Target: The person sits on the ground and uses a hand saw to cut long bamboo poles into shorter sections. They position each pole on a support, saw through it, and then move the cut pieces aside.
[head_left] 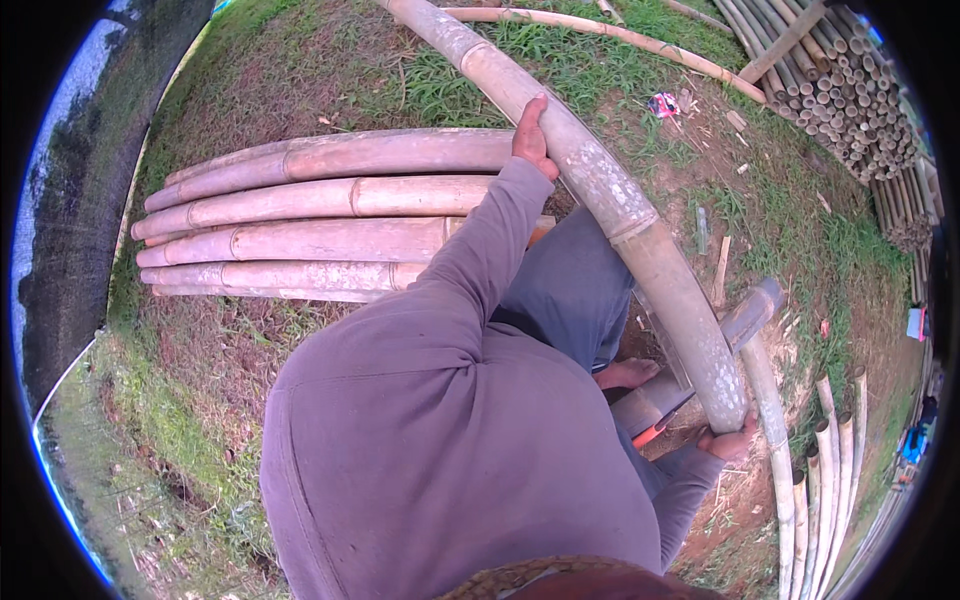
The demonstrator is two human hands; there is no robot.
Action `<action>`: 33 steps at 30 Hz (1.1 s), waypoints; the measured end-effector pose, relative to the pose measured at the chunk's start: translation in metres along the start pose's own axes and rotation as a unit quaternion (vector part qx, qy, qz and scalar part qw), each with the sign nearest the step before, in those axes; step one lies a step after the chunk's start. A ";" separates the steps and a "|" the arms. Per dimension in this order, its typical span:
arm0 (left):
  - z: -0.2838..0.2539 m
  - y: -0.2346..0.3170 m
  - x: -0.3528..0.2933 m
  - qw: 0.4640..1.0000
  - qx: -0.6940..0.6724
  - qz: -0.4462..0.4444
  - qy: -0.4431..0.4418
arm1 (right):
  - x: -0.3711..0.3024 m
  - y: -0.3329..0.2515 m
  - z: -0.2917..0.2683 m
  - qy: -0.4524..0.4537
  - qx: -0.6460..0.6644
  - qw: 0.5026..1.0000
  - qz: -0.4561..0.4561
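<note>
Purple sleeve up front; left hand and right hand both gripping long bamboo pole, mid-lift. Next: steady carry, w/ even grip.

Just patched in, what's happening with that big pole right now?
A person in a purple-grey top holds a long bamboo pole with both hands. The left hand grips it partway along, and the right hand cups its near cut end. The pole runs over the person's lap. A stack of cut bamboo lengths lies on the grass to the left, and a bundle of thin canes sits at upper right.
</note>
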State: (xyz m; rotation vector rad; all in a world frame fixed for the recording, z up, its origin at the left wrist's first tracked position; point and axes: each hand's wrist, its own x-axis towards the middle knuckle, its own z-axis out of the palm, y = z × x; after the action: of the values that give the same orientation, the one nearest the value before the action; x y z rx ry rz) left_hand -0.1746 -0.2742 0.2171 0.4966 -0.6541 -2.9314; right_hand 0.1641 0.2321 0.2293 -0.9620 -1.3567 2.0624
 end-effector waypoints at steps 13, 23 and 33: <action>-0.071 0.162 -0.130 0.964 -0.002 0.210 0.161 | 0.114 0.012 0.191 -0.220 -0.094 0.967 0.087; -0.219 0.334 -0.187 0.749 0.262 0.301 0.529 | -0.039 0.119 0.400 -0.464 -0.250 0.849 0.022; -0.287 0.377 -0.153 0.524 0.514 0.278 0.620 | -0.147 0.141 0.419 -0.615 -0.236 0.742 -0.124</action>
State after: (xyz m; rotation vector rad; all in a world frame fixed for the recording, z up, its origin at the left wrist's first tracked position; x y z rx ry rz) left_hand 0.0743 -0.7032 0.1785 1.6825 -1.6170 -0.7251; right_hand -0.0697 -0.1701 0.2502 0.7018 -2.5095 2.1351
